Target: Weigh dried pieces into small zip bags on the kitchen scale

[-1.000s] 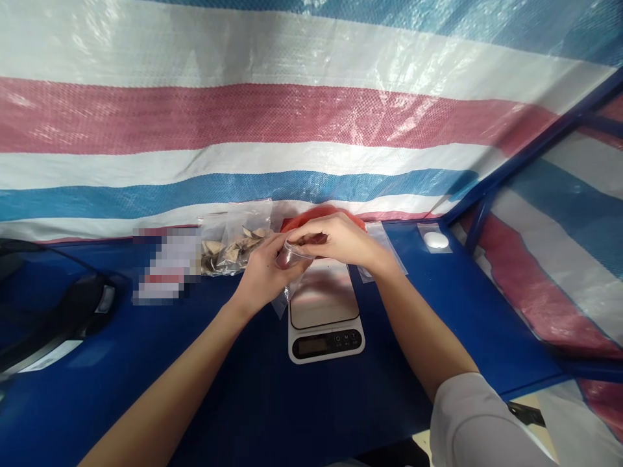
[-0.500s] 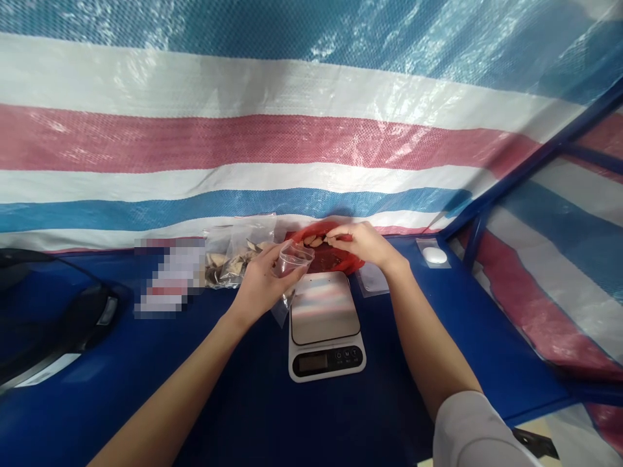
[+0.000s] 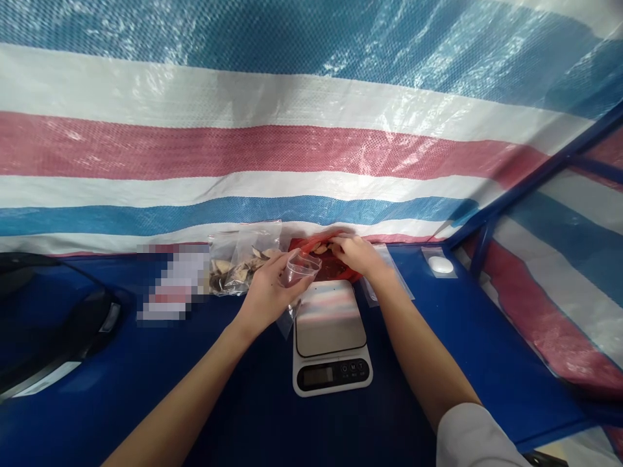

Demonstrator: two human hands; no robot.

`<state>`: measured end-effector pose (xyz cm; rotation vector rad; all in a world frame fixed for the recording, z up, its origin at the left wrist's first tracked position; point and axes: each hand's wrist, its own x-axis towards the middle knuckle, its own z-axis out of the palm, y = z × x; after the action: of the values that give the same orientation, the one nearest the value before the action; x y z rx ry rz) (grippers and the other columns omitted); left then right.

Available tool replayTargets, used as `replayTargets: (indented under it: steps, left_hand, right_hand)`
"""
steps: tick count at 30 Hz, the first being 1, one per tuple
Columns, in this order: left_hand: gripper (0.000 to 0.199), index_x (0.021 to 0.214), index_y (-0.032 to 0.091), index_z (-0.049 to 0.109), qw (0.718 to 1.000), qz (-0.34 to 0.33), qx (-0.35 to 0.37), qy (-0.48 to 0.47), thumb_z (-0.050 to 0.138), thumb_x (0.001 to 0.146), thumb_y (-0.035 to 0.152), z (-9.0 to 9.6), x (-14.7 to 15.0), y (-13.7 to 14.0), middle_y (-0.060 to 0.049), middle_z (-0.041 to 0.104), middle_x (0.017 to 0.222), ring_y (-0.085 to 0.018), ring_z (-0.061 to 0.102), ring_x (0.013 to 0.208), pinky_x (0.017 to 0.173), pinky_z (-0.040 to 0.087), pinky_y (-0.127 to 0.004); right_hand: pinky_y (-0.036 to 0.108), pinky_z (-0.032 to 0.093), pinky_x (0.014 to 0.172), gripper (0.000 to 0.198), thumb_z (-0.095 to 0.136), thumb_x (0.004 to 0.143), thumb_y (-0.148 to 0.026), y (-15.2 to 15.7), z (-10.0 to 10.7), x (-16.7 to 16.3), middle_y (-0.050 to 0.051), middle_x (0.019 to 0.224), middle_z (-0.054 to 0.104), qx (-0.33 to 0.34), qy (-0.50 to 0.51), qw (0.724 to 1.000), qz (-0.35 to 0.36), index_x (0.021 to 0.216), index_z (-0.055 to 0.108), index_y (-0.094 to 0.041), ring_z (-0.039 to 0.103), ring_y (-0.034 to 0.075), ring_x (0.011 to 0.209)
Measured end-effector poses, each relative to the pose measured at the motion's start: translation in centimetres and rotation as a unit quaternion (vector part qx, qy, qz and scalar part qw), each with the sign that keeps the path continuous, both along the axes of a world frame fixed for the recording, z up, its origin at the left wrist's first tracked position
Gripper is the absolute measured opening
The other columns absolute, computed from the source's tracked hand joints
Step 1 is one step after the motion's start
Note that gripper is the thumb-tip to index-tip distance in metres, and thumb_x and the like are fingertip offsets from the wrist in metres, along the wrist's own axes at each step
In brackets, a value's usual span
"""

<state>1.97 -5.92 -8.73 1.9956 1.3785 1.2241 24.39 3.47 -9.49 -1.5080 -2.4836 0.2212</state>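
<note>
My left hand is closed around a clear plastic cup, tilted with its mouth up and to the right. Beside it a red plastic bag lies open, with brown dried slices inside. My right hand reaches over the bag's far side, fingers curled down at the slices; the fingertips are partly hidden, and I cannot make out what they hold. Just in front of the bag stands a white kitchen scale with a bare metal plate. Its display looks dark.
Clear zip bags of dried pieces lie left of the cup. A flat clear bag lies under my right forearm. Further right is a white oval object on a small bag. Black equipment occupies the left; striped sheeting hangs behind.
My right hand has moved lower and deeper into the red bag, its fingers curling at the slices. My left hand still holds the cup. The whole view has shifted slightly.
</note>
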Motion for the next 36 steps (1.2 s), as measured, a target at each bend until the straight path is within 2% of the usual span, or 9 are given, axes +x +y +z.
replayTargets:
  steps: [7,16,22,27,33,36]
  left_hand:
    - [0.045,0.120,0.021,0.070,1.000,0.005,-0.012,-0.004,0.075,0.082,0.042,-0.1,0.0,0.1,-0.008,0.074,0.107,-0.025,0.071,0.093,0.081,0.058,-0.039]
    - [0.042,0.119,0.022,0.070,1.000,0.003,-0.008,-0.004,0.074,0.082,0.043,-0.2,0.0,0.1,-0.007,0.075,0.108,-0.025,0.071,0.094,0.082,0.059,-0.039]
    - [0.042,0.118,0.022,0.070,1.000,0.003,-0.017,-0.005,0.074,0.082,0.043,-0.3,0.2,0.1,-0.007,0.075,0.108,-0.025,0.071,0.095,0.083,0.059,-0.038]
    - [0.044,0.120,0.021,0.070,1.000,0.002,-0.023,-0.003,0.075,0.082,0.042,-0.6,0.2,0.1,-0.007,0.074,0.109,-0.026,0.071,0.099,0.087,0.058,-0.040]
    - [0.045,0.121,0.021,0.070,1.000,0.003,-0.027,0.006,0.074,0.083,0.043,-0.2,0.2,0.0,-0.008,0.074,0.111,-0.026,0.071,0.101,0.090,0.058,-0.041]
    - [0.045,0.121,0.020,0.070,1.000,0.002,-0.023,0.001,0.074,0.083,0.043,-0.1,0.2,0.0,-0.008,0.074,0.110,-0.026,0.071,0.100,0.089,0.058,-0.040]
  right_hand:
    - [0.041,0.050,0.105,0.038,0.053,0.094,-0.015,0.2,-0.1,0.0,0.010,0.135,0.067,-0.007,0.024,1.000,-0.005,0.128,0.069,-0.022,0.064,0.027,0.121]
    - [0.037,0.052,0.097,0.028,0.058,0.094,-0.018,-0.4,0.1,0.3,0.007,0.126,0.071,-0.001,0.041,0.999,0.015,0.116,0.075,-0.024,0.067,0.024,0.113]
    - [0.037,0.049,0.104,0.034,0.057,0.094,-0.014,-0.2,-0.5,0.4,0.008,0.132,0.067,-0.004,0.048,0.998,0.035,0.124,0.071,-0.022,0.061,0.023,0.122]
    - [0.038,0.050,0.103,0.030,0.057,0.094,-0.014,0.0,-0.8,0.4,0.008,0.130,0.067,-0.005,0.039,0.999,0.030,0.117,0.075,-0.022,0.064,0.023,0.117]
    - [0.040,0.049,0.106,0.027,0.065,0.089,-0.012,0.0,0.1,0.6,0.006,0.121,0.072,0.007,0.106,0.993,0.041,0.108,0.079,-0.026,0.065,0.023,0.115]
    - [0.039,0.051,0.103,0.021,0.072,0.085,-0.013,-0.4,1.2,0.7,0.005,0.111,0.074,0.009,0.188,0.981,0.048,0.100,0.080,-0.024,0.068,0.021,0.109]
